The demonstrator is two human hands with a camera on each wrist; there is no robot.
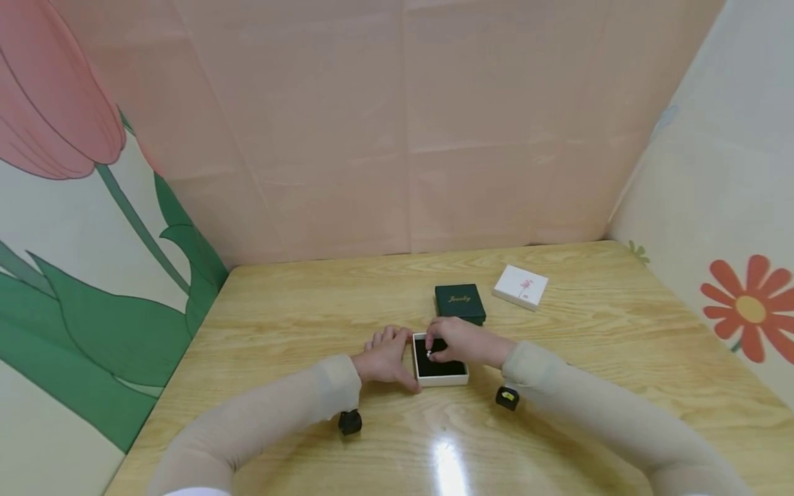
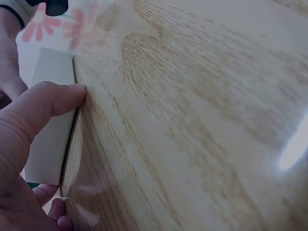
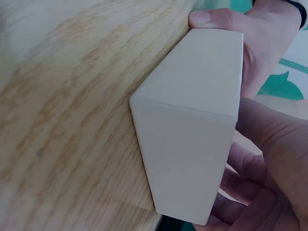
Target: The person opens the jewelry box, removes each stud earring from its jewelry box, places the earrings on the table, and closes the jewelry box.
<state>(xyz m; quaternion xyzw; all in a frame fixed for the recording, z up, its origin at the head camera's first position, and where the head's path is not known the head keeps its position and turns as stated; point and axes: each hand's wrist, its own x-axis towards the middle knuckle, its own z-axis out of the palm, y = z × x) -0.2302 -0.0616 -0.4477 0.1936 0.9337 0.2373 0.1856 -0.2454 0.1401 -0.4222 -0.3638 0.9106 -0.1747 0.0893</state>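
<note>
A white box [image 1: 442, 380] with a black inside lies open-topped on the table. My left hand [image 1: 386, 359] grips its left side, thumb at the near corner and fingers at the far one; in the left wrist view the thumb [image 2: 57, 98] presses the box's white wall [image 2: 50, 134]. My right hand [image 1: 460, 340] reaches over the box from the right. Between its thumb and fingertips it pinches a small shiny silver-coloured piece [image 1: 429, 354], right at the black inside. The box wall [image 3: 185, 154] hides the piece in the right wrist view.
Just behind the white box sits a dark green box [image 1: 460, 302] with gold lettering. Farther right lies a flat white box [image 1: 521, 286] with a pink print. The wood-grain table [image 1: 298, 310] ends at a pink backdrop [image 1: 310, 172], with flower-printed panels on both sides.
</note>
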